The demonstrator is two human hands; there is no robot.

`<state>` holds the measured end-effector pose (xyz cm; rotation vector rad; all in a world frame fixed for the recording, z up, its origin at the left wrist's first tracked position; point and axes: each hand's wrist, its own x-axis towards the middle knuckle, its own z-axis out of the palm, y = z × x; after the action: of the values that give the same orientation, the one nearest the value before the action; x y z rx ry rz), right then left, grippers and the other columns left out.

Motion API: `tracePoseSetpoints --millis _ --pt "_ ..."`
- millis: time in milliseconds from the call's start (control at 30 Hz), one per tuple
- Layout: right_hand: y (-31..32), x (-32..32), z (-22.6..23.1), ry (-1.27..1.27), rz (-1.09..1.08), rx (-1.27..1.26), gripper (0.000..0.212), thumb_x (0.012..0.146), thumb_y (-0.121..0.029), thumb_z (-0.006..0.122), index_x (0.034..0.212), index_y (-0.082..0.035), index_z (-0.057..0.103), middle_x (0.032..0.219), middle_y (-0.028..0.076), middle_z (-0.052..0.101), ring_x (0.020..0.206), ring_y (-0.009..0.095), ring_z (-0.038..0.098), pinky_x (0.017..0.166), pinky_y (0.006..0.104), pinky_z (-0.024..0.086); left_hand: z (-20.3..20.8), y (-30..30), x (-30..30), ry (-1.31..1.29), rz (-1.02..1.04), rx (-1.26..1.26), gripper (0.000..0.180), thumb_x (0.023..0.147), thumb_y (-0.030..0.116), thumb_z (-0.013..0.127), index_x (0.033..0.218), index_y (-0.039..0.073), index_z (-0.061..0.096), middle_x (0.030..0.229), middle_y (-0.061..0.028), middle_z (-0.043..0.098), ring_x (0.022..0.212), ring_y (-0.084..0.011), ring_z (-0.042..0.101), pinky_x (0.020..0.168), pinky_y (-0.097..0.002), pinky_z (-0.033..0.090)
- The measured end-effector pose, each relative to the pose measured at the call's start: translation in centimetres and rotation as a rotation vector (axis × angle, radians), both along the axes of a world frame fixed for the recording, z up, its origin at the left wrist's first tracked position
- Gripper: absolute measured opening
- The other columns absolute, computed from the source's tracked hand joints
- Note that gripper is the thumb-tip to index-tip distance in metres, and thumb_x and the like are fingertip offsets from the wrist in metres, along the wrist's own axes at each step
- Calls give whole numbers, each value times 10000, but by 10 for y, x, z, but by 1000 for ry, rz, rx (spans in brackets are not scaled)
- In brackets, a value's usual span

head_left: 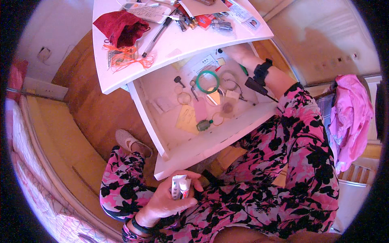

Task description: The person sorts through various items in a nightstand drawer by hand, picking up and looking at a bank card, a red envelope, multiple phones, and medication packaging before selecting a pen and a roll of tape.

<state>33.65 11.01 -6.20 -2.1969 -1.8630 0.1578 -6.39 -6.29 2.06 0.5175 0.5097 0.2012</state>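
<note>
In front of my lap, my left hand (162, 202) is closed around two small white squeeze tubes (180, 188) that stand up side by side between thumb and fingers. My right hand (240, 54) reaches into the back right of the pulled-out white drawer (210, 141), close below the tabletop edge; its fingers are too blurred and hidden to read. Inside the drawer lie a green bangle (207, 82), a pale bangle (229, 81), a dark green pendant (204, 125), a yellowish paper slip (187, 118) and a printed white paper (203, 65). A green object (243, 70) rests beside my right wrist.
Above the drawer, the white tabletop (182, 48) carries a red pouch (121, 27), a black pen (157, 37), orange string (129, 60), a banknote (117, 56) and several batteries (222, 25). Pink clothing (350, 117) hangs at the right. A bed (36, 170) stands at the left.
</note>
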Motion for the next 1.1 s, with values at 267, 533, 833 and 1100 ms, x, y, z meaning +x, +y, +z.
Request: tracePoseSetpoints --millis 267,533,833,1100 --pt "19 16 -25 -70 185 348 318 815 -243 483 1053 -42 549 1080 188 562 982 331 528 886 361 405 4 -1 -1 7 -1 13 517 741 -45 638 1204 32 422 978 -79 539 692 -61 472 605 -186 399" --pt "-13 18 -3 274 -93 -53 284 846 -256 507 1014 -28 518 845 115 577 724 229 555 644 313 471 5 -2 -3 -16 14 18 509 749 -53 629 1205 26 418 985 -88 536 681 -54 473 585 -175 400" --pt "-61 22 34 1450 -528 -445 259 851 -340 566 746 -118 484 655 -34 411 455 31 323 348 136 224 4 -5 -2 14 11 48 500 759 -3 641 1201 14 408 969 -84 533 648 -56 483 531 -174 411" --pt "-99 -10 72 1571 -258 -686 288 888 -365 501 815 -87 518 547 -67 372 382 26 267 338 164 182 9 -11 11 -17 73 -21 605 751 226 677 1226 5 374 963 -110 527 653 -131 510 527 -233 434"
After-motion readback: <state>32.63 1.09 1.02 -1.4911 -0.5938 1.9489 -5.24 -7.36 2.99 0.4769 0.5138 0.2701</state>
